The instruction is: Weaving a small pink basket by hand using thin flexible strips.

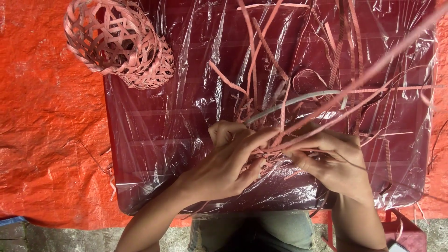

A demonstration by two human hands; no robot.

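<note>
**Materials and finishes: weaving station**

- Strips (298, 128): thin, flat, pinkish-red bands, matt and stiff-looking, like split cane or plastic strapping; which of the two cannot be told. Edges fray into fine slivers.
- Woven baskets (119, 42): same pinkish strip material, open lattice weave, matt, ribbed rim.
- Curved rod (298, 100): pale grey-green, smooth, slightly glossy.
- Plastic film (186, 93): clear sheet, highly glossy, crinkled, with bright white reflections.
- Tabletop (140, 154): dark red, smooth, hard plastic look beneath the film.
- Tarpaulin (42, 116): orange woven-plastic sheet, creased, semi-matt with a fine grain.
- Ground (60, 238): grey, rough concrete or stone.
- Trousers (284, 231): faded grey-green cloth, matt.
</note>
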